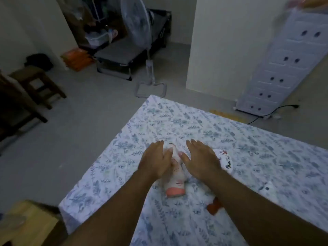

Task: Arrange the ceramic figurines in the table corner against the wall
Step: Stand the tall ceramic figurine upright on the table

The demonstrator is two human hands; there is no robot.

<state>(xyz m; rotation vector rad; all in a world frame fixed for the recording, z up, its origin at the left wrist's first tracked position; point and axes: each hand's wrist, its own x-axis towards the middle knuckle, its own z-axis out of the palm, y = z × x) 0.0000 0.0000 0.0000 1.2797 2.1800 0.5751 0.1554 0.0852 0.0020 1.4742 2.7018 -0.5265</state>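
Note:
A white ceramic figurine (177, 181) with a pink base lies on the floral tablecloth (177, 118), its base toward me. My left hand (156, 160) lies flat along its left side, fingers stretched out, thumb on the figurine. On its right side, my right hand (202, 158) is spread flat too, the thumb tip touching it. A second white figurine (226, 160) with red and dark marks lies just right of my right hand. An orange-red piece (213, 207) and a blurred white shape (266, 186) show beside my right forearm.
The table's far corner (150, 97) points toward a standing fan (140, 32) on the grey floor. A white drawer tower (284, 68) stands by the wall at right, with a black cable beneath. At left are a dark wooden stool (37, 82) and a light wooden surface (26, 222).

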